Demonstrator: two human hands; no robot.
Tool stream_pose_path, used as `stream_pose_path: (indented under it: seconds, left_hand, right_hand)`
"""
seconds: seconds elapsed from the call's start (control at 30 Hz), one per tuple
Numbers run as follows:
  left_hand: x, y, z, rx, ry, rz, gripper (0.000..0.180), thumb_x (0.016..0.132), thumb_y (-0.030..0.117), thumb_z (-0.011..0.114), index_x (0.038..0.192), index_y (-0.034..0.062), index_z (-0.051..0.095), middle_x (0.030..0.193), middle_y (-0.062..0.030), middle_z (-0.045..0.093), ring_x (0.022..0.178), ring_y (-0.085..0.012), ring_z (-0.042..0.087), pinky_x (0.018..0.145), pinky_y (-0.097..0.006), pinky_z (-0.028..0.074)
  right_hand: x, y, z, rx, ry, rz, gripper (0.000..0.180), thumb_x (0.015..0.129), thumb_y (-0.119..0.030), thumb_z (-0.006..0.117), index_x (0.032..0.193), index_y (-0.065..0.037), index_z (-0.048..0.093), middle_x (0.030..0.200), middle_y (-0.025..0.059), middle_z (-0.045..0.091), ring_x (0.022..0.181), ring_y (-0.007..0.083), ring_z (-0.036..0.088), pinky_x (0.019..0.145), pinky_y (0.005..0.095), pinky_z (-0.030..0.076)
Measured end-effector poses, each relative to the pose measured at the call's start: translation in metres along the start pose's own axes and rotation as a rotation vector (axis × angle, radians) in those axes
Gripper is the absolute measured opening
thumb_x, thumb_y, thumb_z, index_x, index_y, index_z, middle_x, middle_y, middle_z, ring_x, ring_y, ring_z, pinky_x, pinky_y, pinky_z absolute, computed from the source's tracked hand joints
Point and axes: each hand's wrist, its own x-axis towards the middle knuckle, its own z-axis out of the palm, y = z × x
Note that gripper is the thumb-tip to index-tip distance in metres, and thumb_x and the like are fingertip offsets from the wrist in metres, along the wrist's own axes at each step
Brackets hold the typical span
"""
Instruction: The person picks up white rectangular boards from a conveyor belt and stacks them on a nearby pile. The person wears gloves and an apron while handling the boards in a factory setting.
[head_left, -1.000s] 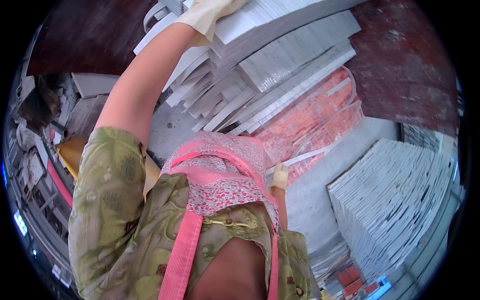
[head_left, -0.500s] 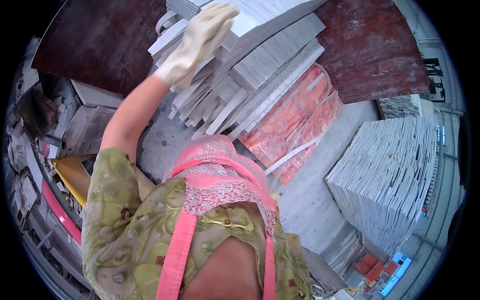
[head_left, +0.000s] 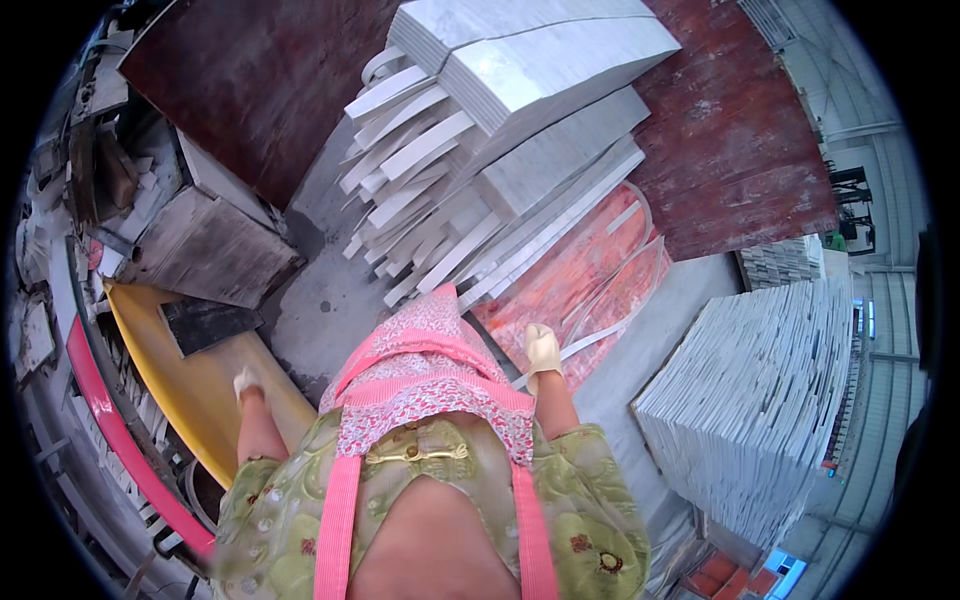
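Head view: both gloved hands hang empty beside the pink apron [head_left: 425,375]. Left hand [head_left: 247,381] loosely curled; right hand [head_left: 543,349] loose, holding nothing. Grey slab stack [head_left: 500,170] lies ahead of the apron, untouched; stacking looks paused.

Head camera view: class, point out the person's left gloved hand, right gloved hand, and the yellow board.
left gloved hand [head_left: 247,382], head view, back of glove.
right gloved hand [head_left: 543,350], head view, back of glove.
yellow board [head_left: 190,385], head view, bare face.
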Motion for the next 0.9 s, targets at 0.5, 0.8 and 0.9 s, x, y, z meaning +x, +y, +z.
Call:
stream_pose_path:
  seconds: [0.5, 0.8, 0.9]
  left_hand:
    - [-0.269, 0.338, -0.075, -0.622, -0.224, 0.66, 0.037, 0.099, 0.03, 0.054, 0.113, -0.0007, 0.07, 0.092, -0.0027, 0.066, 0.087, -0.0106, 0.055, 0.08, -0.03, 0.047]
    - [-0.287, 0.242, 0.013, 0.006, -0.061, 0.968, 0.031, 0.097, 0.035, 0.058, 0.109, 0.0105, 0.073, 0.096, -0.0228, 0.071, 0.096, -0.0428, 0.068, 0.083, -0.048, 0.054]
    - [-0.281, 0.193, -0.007, -0.021, -0.044, 0.806, 0.033, 0.097, 0.036, 0.059, 0.108, 0.0085, 0.073, 0.096, -0.0217, 0.072, 0.096, -0.0402, 0.07, 0.082, -0.047, 0.054]
  right_hand:
    - [-0.065, 0.148, -0.019, 0.042, 0.025, 0.061, 0.036, 0.091, -0.028, 0.05, 0.095, 0.0, 0.072, 0.084, 0.0254, 0.069, 0.081, 0.0349, 0.071, 0.077, 0.0468, 0.052]
    - [-0.175, 0.214, -0.002, 0.437, 0.027, 0.235, 0.034, 0.091, -0.024, 0.056, 0.072, 0.004, 0.061, 0.06, 0.0069, 0.054, 0.058, 0.0129, 0.05, 0.055, 0.0409, 0.041]
    - [-0.182, 0.245, 0.01, 0.232, -0.087, 0.244, 0.033, 0.085, -0.022, 0.051, 0.087, 0.005, 0.07, 0.077, 0.023, 0.067, 0.071, 0.0221, 0.062, 0.067, 0.0461, 0.049]
